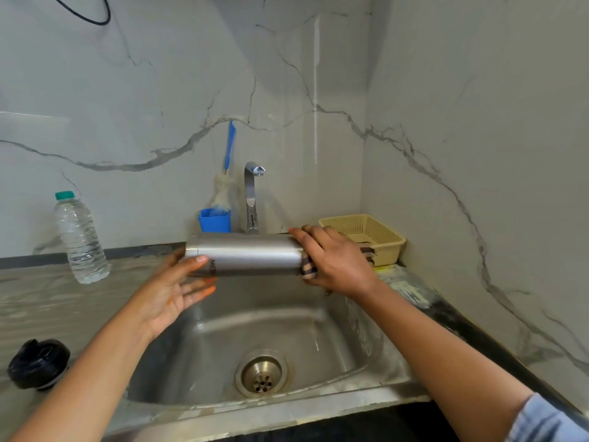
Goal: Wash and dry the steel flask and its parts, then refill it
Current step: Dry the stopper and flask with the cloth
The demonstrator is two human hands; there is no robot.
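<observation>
Looks like drying stage: flask (245, 253) level over sink (223, 330). Left hand (172, 291) spread, steadying one end; right hand (334, 260) grips cloth (307, 271) on the other. Lid (38, 363) on counter (47, 301); refill not yet done.

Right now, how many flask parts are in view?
2. The flask body is held sideways over the sink between left hand and right hand, the right gripping a cloth; the lid lies on the counter, far left. Others may be hidden.

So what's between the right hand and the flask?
A checked cloth, bunched between the right hand and the end of the flask; the head view shows it.
</observation>
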